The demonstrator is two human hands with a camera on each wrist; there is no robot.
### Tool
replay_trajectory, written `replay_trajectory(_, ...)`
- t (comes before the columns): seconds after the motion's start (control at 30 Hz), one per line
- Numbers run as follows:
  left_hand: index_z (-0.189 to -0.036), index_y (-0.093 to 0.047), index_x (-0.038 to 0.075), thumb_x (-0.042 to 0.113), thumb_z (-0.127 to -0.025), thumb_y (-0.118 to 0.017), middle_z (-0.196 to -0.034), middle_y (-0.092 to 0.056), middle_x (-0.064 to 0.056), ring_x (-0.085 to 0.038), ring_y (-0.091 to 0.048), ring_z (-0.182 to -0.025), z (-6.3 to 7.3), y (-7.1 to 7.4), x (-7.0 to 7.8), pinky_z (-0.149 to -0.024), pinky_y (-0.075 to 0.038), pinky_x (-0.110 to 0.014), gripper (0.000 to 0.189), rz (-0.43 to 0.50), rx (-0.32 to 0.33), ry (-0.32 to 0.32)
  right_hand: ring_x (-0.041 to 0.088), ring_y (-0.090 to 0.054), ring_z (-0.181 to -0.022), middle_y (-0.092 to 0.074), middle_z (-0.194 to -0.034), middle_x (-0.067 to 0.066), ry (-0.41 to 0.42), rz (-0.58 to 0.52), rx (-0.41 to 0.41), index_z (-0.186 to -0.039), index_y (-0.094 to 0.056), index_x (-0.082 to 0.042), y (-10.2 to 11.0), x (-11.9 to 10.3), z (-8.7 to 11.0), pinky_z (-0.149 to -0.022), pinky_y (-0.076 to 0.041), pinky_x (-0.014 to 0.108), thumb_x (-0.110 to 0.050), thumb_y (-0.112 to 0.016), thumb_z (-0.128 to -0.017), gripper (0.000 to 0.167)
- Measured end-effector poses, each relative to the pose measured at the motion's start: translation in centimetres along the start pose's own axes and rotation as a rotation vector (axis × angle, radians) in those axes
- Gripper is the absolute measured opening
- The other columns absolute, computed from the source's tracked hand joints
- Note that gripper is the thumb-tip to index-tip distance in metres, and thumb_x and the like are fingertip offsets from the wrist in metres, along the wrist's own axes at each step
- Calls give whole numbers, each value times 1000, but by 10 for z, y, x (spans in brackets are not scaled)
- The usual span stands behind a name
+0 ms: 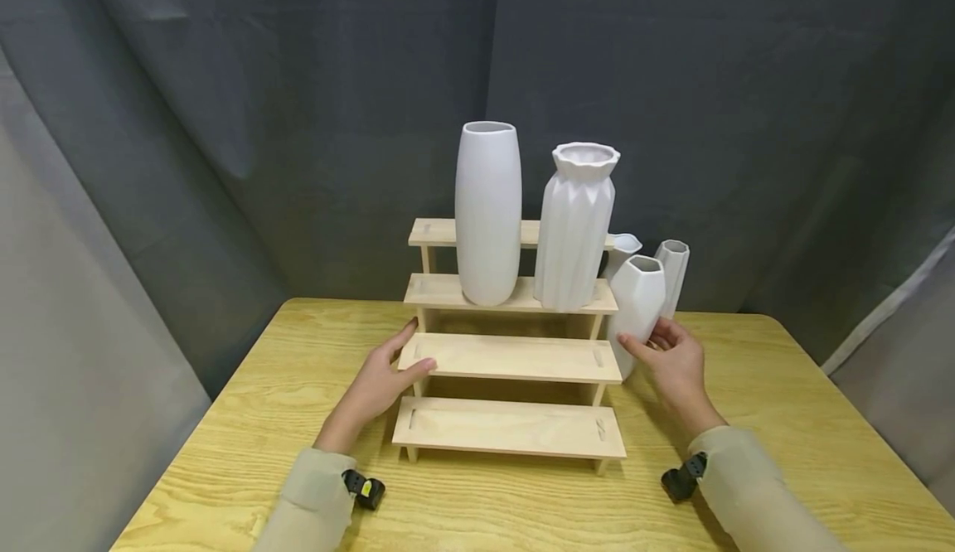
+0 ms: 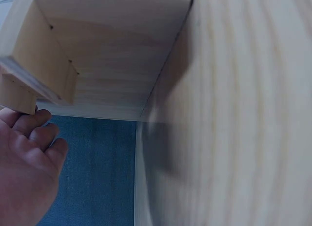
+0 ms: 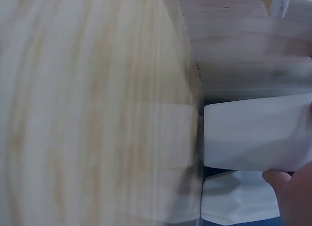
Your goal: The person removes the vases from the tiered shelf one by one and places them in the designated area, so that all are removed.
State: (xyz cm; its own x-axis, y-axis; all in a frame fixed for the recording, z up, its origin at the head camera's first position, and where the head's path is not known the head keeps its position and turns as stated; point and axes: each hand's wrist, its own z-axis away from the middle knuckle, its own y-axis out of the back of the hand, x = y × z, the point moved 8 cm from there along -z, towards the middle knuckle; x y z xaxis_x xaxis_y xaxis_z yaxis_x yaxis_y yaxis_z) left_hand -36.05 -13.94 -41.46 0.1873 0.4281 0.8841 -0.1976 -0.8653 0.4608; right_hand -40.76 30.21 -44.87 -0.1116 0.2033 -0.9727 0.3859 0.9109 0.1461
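Note:
A stepped wooden display stand (image 1: 507, 357) stands on the table. My left hand (image 1: 380, 378) grips the left end of its second tier from the bottom, thumb over the board; in the left wrist view the fingers (image 2: 36, 126) curl at the wood. To the right of the stand is a white faceted vase (image 1: 637, 299), upright on the table close against the stand's side. My right hand (image 1: 675, 365) holds this vase low down, thumb on its front and fingers at its right side. The vase's base (image 3: 253, 133) shows in the right wrist view.
On the third tier stand a tall smooth white vase (image 1: 488, 212) and a pleated white vase (image 1: 574, 229) with a scalloped rim. Behind the held vase are a slim white vase (image 1: 674, 270) and a flared-rim white vase (image 1: 622, 245). A grey curtain (image 1: 336, 121) hangs behind the table.

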Motion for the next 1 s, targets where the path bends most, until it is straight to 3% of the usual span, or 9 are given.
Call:
replay_trajectory(0.27, -158, -23, 14, 38, -96, -66, -162, -18, -5, -37, -17, -146, -1, 0, -1, -114, -22, -57, 79, 14, 4, -4, 16, -57, -110, -58, -123, 13, 4, -6, -15, -130, -55, 2, 1, 6, -2, -83, -49, 13, -20, -87, -77, 66)
replay_trajectory(0.67, -158, -23, 12, 37, -97, -65, -162, -19, -6, -37, -18, -146, 0, 1, 1, -114, -23, -56, 79, -6, 7, -6, 28, -50, -125, -53, -134, 17, 51, 82, -124, -138, -47, 3, 1, 1, 3, -90, -48, 15, -29, -83, -82, 74)
replay_trajectory(0.9, -158, -23, 21, 47, -93, -66, -162, -18, 1, -35, -17, -147, -17, -3, -34, -114, -21, -57, 82, 2, 29, -26, 34, -47, -129, -49, -140, 21, 48, 113, -152, -143, -42, 3, 0, 3, 3, -93, -48, 20, -29, -82, -83, 80)
replay_trajectory(1.0, -158, -25, 24, 53, -91, -66, -161, -19, 3, -34, -18, -146, -19, -2, -38, -114, -22, -58, 84, 3, 40, -45, 34, -47, -129, -48, -141, 21, 40, 137, -156, -144, -41, 3, 1, 1, 3, -93, -49, 21, -32, -82, -83, 81)
